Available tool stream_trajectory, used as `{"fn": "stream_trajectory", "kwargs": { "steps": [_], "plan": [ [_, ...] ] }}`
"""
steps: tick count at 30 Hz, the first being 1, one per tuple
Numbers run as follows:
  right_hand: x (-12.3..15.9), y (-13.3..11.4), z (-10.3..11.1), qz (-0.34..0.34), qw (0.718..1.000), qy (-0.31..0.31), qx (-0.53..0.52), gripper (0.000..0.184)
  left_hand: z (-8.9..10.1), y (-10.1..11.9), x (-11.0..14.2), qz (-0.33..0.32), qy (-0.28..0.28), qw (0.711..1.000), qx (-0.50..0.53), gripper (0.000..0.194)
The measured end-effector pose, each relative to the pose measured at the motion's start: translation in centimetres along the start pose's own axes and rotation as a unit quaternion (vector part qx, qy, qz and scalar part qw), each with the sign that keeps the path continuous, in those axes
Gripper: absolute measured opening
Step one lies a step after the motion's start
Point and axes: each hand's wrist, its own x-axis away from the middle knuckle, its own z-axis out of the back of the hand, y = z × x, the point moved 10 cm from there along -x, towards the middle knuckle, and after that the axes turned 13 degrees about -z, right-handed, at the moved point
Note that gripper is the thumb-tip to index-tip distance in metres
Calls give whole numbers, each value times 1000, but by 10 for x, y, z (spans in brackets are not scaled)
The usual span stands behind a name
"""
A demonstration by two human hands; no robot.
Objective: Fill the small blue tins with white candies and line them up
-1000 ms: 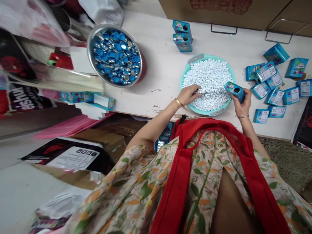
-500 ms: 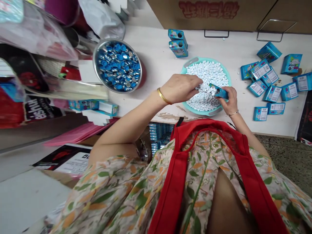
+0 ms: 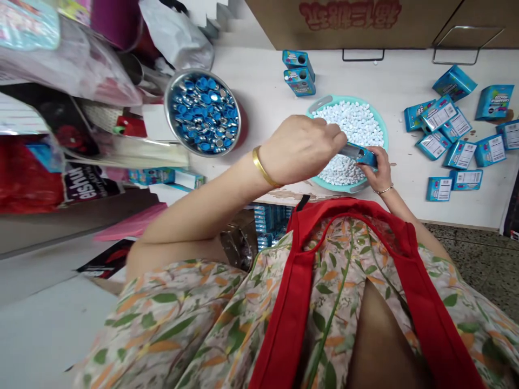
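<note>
Over the turquoise basin (image 3: 383,124) of small white candies (image 3: 351,119), my right hand (image 3: 377,168) grips a small blue candy box (image 3: 367,158) tilted toward the left. My left hand (image 3: 306,148), with a gold bangle at the wrist, is closed just left of that box. Between its fingers and the box's opening shows a small grey scoop-like tool (image 3: 349,150), mostly hidden by the hand. Two blue boxes (image 3: 300,81) with round holes in their tops stand behind the basin. To the left, a steel bowl (image 3: 168,102) holds blue-and-silver caps (image 3: 205,113).
Several blue boxes (image 3: 441,116) lie in a loose group at the right of the white table (image 3: 263,75). Large cardboard cartons (image 3: 348,27) line the back. Plastic bags (image 3: 178,35) and packaging crowd the left side. Stacked blue packs (image 3: 263,221) sit below the table edge.
My left hand has risen from the candies and moved right, bringing the grey scoop-like tool to the box's opening. My right hand keeps the box in nearly the same place.
</note>
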Motion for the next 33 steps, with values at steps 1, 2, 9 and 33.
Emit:
{"fn": "stream_trajectory", "kwargs": {
  "steps": [1, 2, 9, 33],
  "plan": [
    [1, 2, 0, -3, 1000, 6, -8, 57, -3, -5, 1, -5, 10, 1000, 9, 28],
    [2, 3, 0, -9, 1000, 13, -17, 61, -10, -10, 1, -18, 16, 999, 21, 32],
    [3, 0, -16, -78, 994, -10, -77, 74, -94, -33, -26, -78, 13, 989, 125, 46],
    [137, 214, 180, -596, 766, 136, 197, 100, -117, -264, 40, 316, 60, 945, 61, 69]
  ]
}}
